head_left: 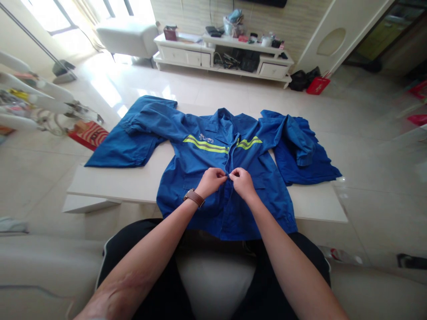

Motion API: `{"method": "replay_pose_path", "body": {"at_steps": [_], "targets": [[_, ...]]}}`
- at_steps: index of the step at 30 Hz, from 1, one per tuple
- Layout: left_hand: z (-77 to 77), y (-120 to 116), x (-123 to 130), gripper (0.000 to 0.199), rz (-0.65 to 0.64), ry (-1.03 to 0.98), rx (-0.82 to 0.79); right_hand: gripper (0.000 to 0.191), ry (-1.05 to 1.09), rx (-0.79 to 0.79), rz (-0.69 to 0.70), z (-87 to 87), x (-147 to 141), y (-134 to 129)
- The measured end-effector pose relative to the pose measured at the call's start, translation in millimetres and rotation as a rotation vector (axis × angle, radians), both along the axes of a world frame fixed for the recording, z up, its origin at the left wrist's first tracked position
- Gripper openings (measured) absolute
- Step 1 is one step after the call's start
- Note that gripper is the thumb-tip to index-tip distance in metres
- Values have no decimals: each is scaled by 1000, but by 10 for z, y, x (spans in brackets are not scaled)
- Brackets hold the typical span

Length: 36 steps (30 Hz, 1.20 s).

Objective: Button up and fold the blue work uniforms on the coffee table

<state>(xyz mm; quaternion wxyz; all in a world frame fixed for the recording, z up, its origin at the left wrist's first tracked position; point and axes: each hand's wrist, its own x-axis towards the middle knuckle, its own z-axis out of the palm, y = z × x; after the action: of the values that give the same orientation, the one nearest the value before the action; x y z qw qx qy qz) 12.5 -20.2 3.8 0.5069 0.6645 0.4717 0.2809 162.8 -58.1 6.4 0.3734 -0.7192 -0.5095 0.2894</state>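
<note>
A blue work jacket [200,162] with yellow-green reflective stripes lies spread over a low table, its collar toward the far side. My left hand [213,180], with a brown watch [194,198] on the wrist, pinches the front edge of the jacket near mid-chest. Right beside it, my right hand [240,181] pinches the other front edge, the fingertips of both hands nearly touching. Above the hands the front hangs slightly apart up to the collar. Whatever small piece lies between the fingertips is hidden.
Folded blue cloth [120,149] lies at the table's left end, and another blue cloth [310,171] at the right, partly under a sleeve. The pale table [110,186] shows at its near edge. A red bag [88,134] stands at left; a white cabinet [187,55] stands beyond.
</note>
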Motion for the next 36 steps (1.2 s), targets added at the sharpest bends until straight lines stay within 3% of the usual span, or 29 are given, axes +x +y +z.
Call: {"method": "replay_pose_path", "body": {"at_steps": [9, 17, 23, 28, 30, 33, 36], "targets": [[-95, 4, 55, 20, -51, -144, -79, 10, -79, 50, 32, 50, 33, -29], [-10, 18, 37, 23, -281, -49, -86, 22, -198, -66, 47, 92, 50, -52], [53, -27, -15, 25, -464, -58, -219, 26, -293, -130, 30, 93, 68, -35], [28, -74, -18, 24, -629, 2, -244, 37, -327, -178, 2, 80, 65, -43], [17, -79, -12, 22, -648, 22, -260, 31, -348, -167, -1, 63, 69, -47], [47, -70, -17, 18, -640, 94, -193, 22, -385, -161, -17, 51, 79, -44], [120, -49, -50, 13, -508, 177, 42, 20, -396, -152, -49, 68, 80, -36]]}}
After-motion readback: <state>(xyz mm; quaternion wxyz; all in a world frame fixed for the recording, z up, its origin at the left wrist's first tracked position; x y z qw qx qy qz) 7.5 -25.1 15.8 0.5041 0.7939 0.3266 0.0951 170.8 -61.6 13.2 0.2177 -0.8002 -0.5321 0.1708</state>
